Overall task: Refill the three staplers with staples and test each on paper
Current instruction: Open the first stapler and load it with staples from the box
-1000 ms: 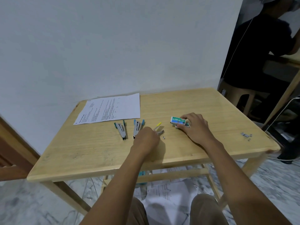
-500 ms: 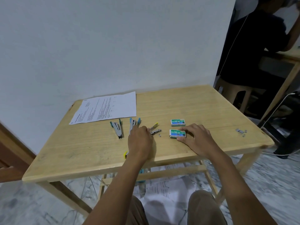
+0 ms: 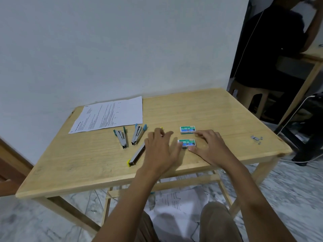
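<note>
Two small staplers lie open side by side on the wooden table: a teal stapler and a blue stapler. A yellow stapler lies unfolded, partly under my left hand, whose fingers are spread flat over it. Two green staple boxes sit to the right, the far box and the near box. My right hand rests spread beside them, its fingers touching both boxes. A printed paper sheet lies at the back left.
Loose staple strips lie near the table's right edge. More printed sheets lie on the floor under the table. A person in dark clothes sits on a stool at another table, back right. The wall runs behind.
My right hand split one box stack into two boxes, drawing one nearer. My left hand moved right off the staplers, and the yellow stapler now lies unfolded beside it.
</note>
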The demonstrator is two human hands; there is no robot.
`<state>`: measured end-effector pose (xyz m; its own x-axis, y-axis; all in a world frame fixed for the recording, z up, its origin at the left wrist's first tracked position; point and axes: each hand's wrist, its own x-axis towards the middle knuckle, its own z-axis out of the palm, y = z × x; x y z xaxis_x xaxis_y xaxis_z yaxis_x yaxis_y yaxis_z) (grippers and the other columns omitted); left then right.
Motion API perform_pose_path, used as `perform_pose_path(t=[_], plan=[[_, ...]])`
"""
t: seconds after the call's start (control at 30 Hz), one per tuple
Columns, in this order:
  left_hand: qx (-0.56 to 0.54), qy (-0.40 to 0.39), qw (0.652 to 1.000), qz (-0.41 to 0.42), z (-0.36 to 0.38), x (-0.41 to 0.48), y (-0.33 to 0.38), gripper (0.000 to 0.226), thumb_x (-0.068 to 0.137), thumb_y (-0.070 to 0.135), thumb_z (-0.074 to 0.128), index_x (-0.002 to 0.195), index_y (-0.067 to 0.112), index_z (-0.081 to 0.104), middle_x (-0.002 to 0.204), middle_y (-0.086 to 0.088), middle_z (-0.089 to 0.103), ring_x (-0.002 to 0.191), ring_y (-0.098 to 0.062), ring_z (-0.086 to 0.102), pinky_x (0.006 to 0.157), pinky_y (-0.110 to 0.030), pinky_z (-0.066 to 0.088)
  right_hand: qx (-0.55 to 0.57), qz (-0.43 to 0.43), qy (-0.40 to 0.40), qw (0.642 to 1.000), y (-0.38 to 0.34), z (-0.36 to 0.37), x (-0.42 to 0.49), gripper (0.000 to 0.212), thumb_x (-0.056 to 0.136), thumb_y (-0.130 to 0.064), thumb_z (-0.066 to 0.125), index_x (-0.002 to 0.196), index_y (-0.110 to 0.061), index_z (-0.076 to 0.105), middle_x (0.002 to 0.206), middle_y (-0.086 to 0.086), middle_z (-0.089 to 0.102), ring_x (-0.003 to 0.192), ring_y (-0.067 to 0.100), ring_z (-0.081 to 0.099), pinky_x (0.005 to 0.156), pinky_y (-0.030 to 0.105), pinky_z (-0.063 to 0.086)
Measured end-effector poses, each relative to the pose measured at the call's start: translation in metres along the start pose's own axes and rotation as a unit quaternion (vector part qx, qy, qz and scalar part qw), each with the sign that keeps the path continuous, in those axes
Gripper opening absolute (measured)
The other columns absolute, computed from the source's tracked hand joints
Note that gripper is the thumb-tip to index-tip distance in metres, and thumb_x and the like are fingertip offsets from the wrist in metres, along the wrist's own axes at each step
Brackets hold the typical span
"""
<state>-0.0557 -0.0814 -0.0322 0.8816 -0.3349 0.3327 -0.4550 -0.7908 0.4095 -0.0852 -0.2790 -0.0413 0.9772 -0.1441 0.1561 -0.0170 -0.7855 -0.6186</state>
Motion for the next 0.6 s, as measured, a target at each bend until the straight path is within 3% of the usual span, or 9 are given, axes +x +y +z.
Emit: perform_pose_path(t=[0.03, 0.1, 0.3, 0.6], plan=[[0.0, -0.052, 0.999, 0.0, 0.004, -0.004, 0.003, 0.071, 0.085, 0.07, 0.035, 0.138, 0.025, 0.049, 0.134, -0.004, 0.035, 0.122, -0.021, 0.027, 0.096, -0.036, 0.023, 0.003, 0.001, 0.01, 1.0, 0.001, 0.0, 0.0, 0.059, 0.079, -0.055, 0.071, 0.129, -0.031, 0.053, 0.124, -0.01, 0.051, 0.12, 0.011, 0.04, 0.106, 0.035, 0.038], [0.025, -0.085, 0.996, 0.007, 0.011, -0.008, 0.005, 0.077, 0.08, 0.076, 0.028, 0.139, 0.03, 0.045, 0.143, -0.005, 0.026, 0.131, -0.02, 0.017, 0.101, -0.041, 0.019, -0.001, 0.008, 0.016, 1.0, 0.002, 0.001, 0.0, 0.052, 0.077, -0.058, 0.07, 0.118, -0.029, 0.057, 0.122, -0.009, 0.05, 0.118, 0.011, 0.04, 0.105, 0.035, 0.038], [-0.001, -0.037, 0.999, -0.003, 0.019, -0.005, 0.002, 0.04, 0.095, 0.052, 0.049, 0.127, 0.03, 0.056, 0.144, -0.003, 0.03, 0.135, -0.019, 0.016, 0.101, -0.041, 0.019, 0.015, 0.02, 0.001, 1.0, 0.005, 0.002, 0.002, 0.03, 0.078, -0.056, 0.07, 0.098, -0.034, 0.063, 0.129, -0.008, 0.049, 0.127, 0.012, 0.034, 0.11, 0.039, 0.034], [-0.056, -0.017, 0.998, -0.006, 0.019, -0.003, -0.006, 0.037, 0.089, 0.056, 0.057, 0.117, 0.034, 0.064, 0.134, 0.006, 0.038, 0.116, -0.007, 0.018, 0.089, -0.033, 0.018, 0.028, 0.017, -0.034, 0.999, 0.006, -0.003, 0.003, 0.028, 0.078, -0.06, 0.068, 0.102, -0.045, 0.063, 0.132, -0.021, 0.049, 0.128, 0.005, 0.034, 0.11, 0.039, 0.033]])
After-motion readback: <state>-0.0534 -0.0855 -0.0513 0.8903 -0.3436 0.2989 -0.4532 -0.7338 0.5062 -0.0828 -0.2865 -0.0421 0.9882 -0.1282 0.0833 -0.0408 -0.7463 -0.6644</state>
